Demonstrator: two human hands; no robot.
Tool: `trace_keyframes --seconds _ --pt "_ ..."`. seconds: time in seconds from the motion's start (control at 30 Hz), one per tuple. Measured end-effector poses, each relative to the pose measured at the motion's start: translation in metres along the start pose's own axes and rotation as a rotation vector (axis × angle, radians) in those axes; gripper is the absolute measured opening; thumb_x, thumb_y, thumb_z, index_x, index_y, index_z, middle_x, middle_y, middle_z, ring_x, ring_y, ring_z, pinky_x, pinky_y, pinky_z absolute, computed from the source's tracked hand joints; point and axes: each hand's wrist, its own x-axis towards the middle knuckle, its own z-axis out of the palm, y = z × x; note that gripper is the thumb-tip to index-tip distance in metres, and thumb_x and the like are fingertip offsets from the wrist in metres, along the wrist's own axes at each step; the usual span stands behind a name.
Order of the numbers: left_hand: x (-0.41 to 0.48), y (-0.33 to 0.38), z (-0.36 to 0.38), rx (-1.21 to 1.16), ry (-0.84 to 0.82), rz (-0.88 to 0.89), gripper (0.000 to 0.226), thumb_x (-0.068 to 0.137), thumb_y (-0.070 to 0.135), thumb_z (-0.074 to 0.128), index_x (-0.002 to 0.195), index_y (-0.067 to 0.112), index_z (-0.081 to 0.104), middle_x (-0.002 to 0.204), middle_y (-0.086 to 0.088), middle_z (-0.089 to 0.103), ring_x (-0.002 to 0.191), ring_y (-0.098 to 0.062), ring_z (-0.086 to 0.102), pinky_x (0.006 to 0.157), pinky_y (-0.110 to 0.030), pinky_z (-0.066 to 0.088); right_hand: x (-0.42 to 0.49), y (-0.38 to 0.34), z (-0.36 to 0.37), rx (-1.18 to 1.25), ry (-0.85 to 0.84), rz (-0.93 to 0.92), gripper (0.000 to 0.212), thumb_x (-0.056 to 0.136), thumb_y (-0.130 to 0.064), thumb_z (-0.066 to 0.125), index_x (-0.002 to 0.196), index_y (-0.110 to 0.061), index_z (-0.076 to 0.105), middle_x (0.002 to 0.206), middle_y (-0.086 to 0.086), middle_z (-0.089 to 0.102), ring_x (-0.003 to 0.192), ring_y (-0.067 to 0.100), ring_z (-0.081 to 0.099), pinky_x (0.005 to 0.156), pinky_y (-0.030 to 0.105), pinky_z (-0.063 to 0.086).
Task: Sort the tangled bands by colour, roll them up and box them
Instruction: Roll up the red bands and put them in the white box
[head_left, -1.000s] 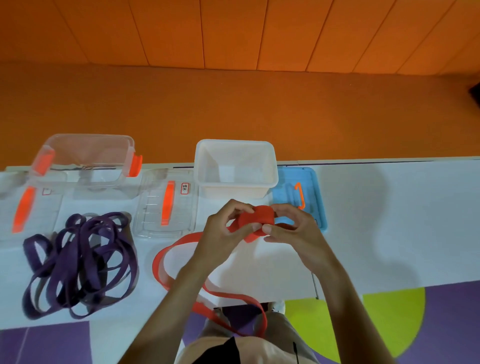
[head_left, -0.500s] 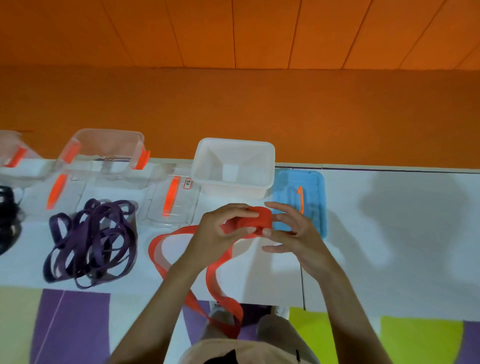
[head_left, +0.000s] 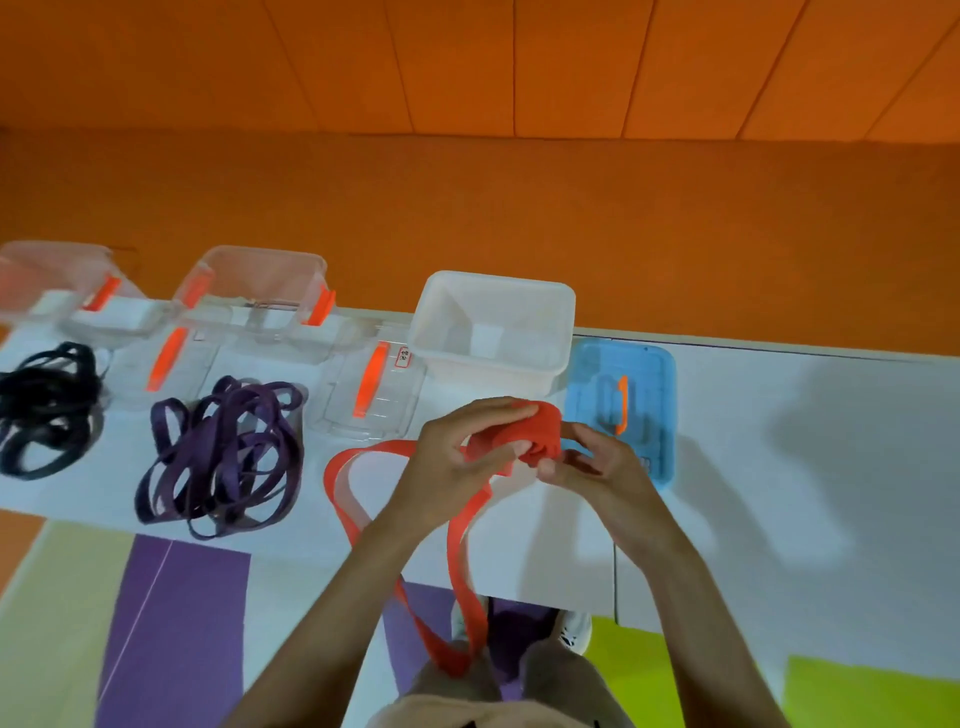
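A partly rolled red band (head_left: 537, 428) sits between my hands above the white table (head_left: 779, 467). My left hand (head_left: 457, 457) grips the roll from the left, fingers curled over its top. My right hand (head_left: 597, 462) pinches it from the right. The band's loose tail (head_left: 353, 499) loops across the table and hangs over the front edge. A tangle of purple bands (head_left: 223, 457) lies to the left, and black bands (head_left: 44, 410) lie at the far left. Just behind my hands stands an open white box (head_left: 550, 332).
A blue lid with an orange handle (head_left: 660, 395) lies right of the white box. Two clear boxes with orange clips (head_left: 260, 291) (head_left: 52, 280) stand at the back left, with clear lids (head_left: 369, 389) in front. An orange wall rises behind the table.
The view has swung left, bringing the black bands and a second clear box into sight. The roll has grown and more of the red tail has been drawn up from below the table edge.
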Motion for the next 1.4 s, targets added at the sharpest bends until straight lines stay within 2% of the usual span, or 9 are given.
trace_keyframes --seconds 0.17,0.33,0.57,0.73,0.87,1.0,1.2,1.3,1.4 --pt "0.004 -0.004 -0.007 -0.111 -0.069 -0.057 0.042 0.087 0.024 0.086 0.123 0.032 0.065 0.132 0.013 0.072 0.13 -0.011 0.064 0.096 -0.024 0.058 -0.001 -0.009 0.017 0.073 0.044 -0.055 0.052 0.089 -0.024 0.086 0.135 -0.021 0.063 0.118 0.013 0.076 0.112 0.031 0.073 0.093 0.038 0.061" --pt "0.003 -0.007 -0.042 -0.098 -0.085 0.045 0.055 0.078 0.023 0.093 0.129 0.027 0.074 0.126 0.015 0.072 0.127 -0.016 0.066 0.105 -0.029 0.055 0.0 -0.011 0.048 0.238 0.057 -0.056 0.047 0.087 -0.031 0.087 0.127 -0.017 0.065 0.111 0.023 0.075 0.109 0.038 0.074 0.096 0.042 0.06" --pt "0.003 -0.011 -0.076 -0.122 -0.079 0.047 0.048 0.073 0.025 0.097 0.115 0.032 0.074 0.111 0.012 0.076 0.109 -0.013 0.073 0.093 -0.023 0.058 0.001 -0.014 0.083 0.119 0.129 -0.007 0.054 0.083 -0.053 0.084 0.129 -0.03 0.068 0.121 0.01 0.075 0.115 0.03 0.073 0.081 0.04 0.064" --pt "-0.015 -0.026 -0.063 -0.215 0.029 0.092 0.03 0.077 0.023 0.093 0.102 0.026 0.077 0.118 0.011 0.076 0.116 -0.013 0.071 0.095 -0.023 0.057 0.0 -0.017 0.085 0.066 0.203 -0.123 0.045 0.081 -0.032 0.086 0.123 -0.022 0.073 0.119 0.008 0.076 0.108 0.028 0.075 0.084 0.032 0.061" --pt "-0.019 -0.03 -0.062 -0.192 -0.003 0.141 0.047 0.079 0.018 0.09 0.122 0.034 0.076 0.122 0.005 0.071 0.121 -0.021 0.067 0.101 -0.031 0.057 -0.004 -0.004 0.092 0.261 0.219 -0.116 0.05 0.085 -0.026 0.082 0.13 -0.012 0.067 0.128 0.015 0.07 0.116 0.032 0.072 0.089 0.041 0.061" --pt "-0.013 -0.029 -0.075 -0.239 -0.103 0.09 0.054 0.081 0.023 0.091 0.126 0.048 0.073 0.127 0.013 0.073 0.122 -0.012 0.068 0.1 -0.023 0.056 -0.004 -0.001 0.096 0.305 0.159 -0.05 0.055 0.079 -0.034 0.092 0.126 -0.016 0.071 0.122 0.014 0.073 0.115 0.028 0.072 0.092 0.041 0.06" --pt "-0.008 -0.028 -0.08 -0.159 -0.196 0.011 0.043 0.082 0.035 0.087 0.119 0.044 0.067 0.122 0.018 0.074 0.121 -0.005 0.068 0.099 -0.021 0.055 -0.011 -0.007 0.088 -0.101 0.173 -0.015 0.03 0.089 -0.021 0.082 0.118 -0.017 0.074 0.112 0.004 0.077 0.107 0.017 0.072 0.094 0.034 0.056" --pt "-0.005 -0.033 -0.082 -0.042 -0.241 0.046 0.043 0.085 0.025 0.088 0.116 0.048 0.068 0.115 0.022 0.074 0.113 -0.002 0.07 0.094 -0.016 0.054 -0.011 -0.012 0.083 -0.215 0.247 -0.017 0.055 0.079 -0.019 0.09 0.13 -0.024 0.069 0.116 0.003 0.076 0.107 0.019 0.075 0.09 0.03 0.059" --pt "-0.003 -0.033 -0.084 -0.023 -0.22 0.05 0.044 0.084 0.032 0.09 0.117 0.05 0.069 0.117 0.027 0.072 0.115 0.001 0.067 0.092 -0.011 0.052 -0.008 -0.015 0.084 -0.148 0.262 -0.059 0.051 0.078 -0.014 0.092 0.124 -0.02 0.072 0.113 0.007 0.078 0.106 0.028 0.076 0.083 0.032 0.063"
